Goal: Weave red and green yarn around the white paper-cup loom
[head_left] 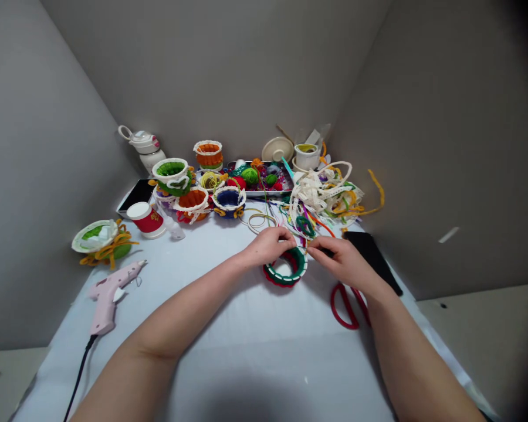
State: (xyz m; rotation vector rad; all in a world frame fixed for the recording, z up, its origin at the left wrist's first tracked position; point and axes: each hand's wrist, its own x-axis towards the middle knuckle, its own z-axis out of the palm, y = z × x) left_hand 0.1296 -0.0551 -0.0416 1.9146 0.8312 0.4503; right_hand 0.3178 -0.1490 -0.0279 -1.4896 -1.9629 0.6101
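Note:
A small round basket, dark green inside with red at its base and white stitches along the rim, sits on the table in front of me. My left hand is closed at the basket's far rim, thumb and fingertips pinched on it. Just right of the rim, my right hand pinches what looks like a thin white cord; its exact end is too small to make out. Red-handled scissors lie under my right wrist, their blades hidden.
On the left lie a pink glue gun with its cable, a green basket and a red-white cup. Finished small baskets, a yarn tray and a heap of cords line the back. A black flat object lies right.

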